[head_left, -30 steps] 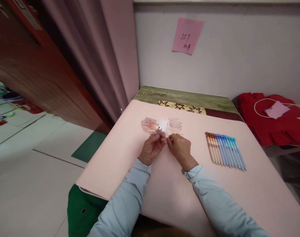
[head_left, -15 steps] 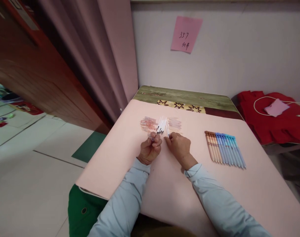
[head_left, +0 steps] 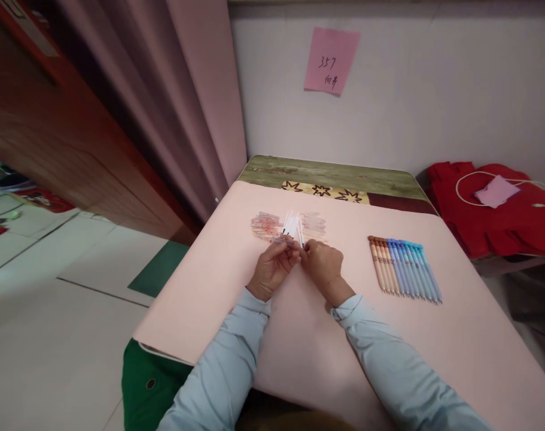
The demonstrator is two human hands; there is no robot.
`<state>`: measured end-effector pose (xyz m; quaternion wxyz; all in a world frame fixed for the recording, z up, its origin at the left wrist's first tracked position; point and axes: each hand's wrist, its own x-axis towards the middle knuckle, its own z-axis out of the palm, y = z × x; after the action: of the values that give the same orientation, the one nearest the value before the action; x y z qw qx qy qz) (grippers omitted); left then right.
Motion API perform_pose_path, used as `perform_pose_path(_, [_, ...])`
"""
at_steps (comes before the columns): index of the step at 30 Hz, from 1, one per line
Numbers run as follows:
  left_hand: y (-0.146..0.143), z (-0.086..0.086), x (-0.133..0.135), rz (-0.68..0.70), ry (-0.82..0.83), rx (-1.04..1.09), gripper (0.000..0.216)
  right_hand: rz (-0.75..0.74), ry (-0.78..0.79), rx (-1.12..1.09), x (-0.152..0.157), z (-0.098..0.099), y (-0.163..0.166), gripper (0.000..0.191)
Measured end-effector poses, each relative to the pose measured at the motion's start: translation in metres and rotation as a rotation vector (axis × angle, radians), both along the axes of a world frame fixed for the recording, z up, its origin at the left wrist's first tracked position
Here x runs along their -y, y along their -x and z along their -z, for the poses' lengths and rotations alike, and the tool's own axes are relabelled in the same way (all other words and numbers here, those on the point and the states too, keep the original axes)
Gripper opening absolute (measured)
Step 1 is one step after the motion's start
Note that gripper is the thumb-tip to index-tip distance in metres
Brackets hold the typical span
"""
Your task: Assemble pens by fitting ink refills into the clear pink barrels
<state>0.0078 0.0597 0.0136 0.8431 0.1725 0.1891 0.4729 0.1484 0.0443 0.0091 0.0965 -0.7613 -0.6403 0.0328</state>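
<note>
My left hand (head_left: 272, 267) and my right hand (head_left: 325, 264) meet over the pink table cover (head_left: 236, 281), fingertips together. The left fingers pinch a clear pen barrel (head_left: 282, 240). The right fingers pinch a thin white refill (head_left: 301, 239). Just beyond my hands lie a pile of pinkish clear pen parts (head_left: 264, 225), several white refills (head_left: 291, 222) and a paler pile of clear parts (head_left: 314, 224).
A row of several assembled pens (head_left: 404, 268), orange ones left and blue ones right, lies to the right of my hands. A pink note (head_left: 331, 60) hangs on the wall. Red cloth (head_left: 492, 215) with a white cord lies beside the table. A curtain (head_left: 182, 102) hangs at left.
My hands were apart half a second ago and have come together again at the fingertips. The view has shifted slightly to the right.
</note>
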Motion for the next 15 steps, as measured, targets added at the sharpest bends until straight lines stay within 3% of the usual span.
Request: perform_pose_path(15, [-0.003,0.002,-0.001,0.01,-0.051,-0.007,0.009,0.032,0.125,-0.068,-0.004,-0.022,-0.002,0.03])
